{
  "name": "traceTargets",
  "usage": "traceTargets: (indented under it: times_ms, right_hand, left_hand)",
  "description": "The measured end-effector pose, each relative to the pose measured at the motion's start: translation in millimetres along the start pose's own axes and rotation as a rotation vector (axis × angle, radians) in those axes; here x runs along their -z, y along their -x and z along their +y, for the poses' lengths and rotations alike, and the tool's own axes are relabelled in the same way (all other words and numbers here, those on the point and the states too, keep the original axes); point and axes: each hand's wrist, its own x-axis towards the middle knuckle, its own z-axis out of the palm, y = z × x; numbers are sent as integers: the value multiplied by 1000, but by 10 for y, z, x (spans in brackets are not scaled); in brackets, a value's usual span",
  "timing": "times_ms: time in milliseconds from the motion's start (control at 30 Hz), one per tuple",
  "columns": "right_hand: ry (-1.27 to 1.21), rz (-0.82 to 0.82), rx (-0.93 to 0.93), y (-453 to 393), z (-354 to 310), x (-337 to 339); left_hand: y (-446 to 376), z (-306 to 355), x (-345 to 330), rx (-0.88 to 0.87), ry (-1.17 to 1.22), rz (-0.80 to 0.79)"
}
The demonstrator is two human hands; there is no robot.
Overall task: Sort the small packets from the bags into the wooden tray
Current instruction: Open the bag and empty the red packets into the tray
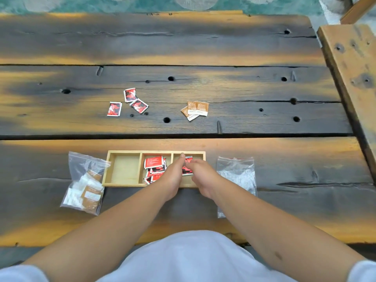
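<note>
Both hands (189, 171) crowd wooden tray's (124, 153) right compartment; left compartment bare.

No legible text anywhere. Blurred print on brown packets (195, 110) at one o'clock. Same on red packets (154, 162) in tray (124, 185).

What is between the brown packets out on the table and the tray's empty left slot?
Nothing visible. The brown packets lie on bare table beyond the tray, and its left slot is open and empty. Both hands are over the right slot, clear of that path.
</note>
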Motion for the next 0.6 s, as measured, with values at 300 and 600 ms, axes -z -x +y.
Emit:
traceTargets:
  times_ms: [300, 600]
  right_hand:
    - [49, 154, -129, -143, -84, -255]
    - [296, 349, -24, -274, 17, -282]
  left_hand:
    - [-122, 14, 102, 50, 37, 9]
    - [-99, -41, 164, 17, -114, -68]
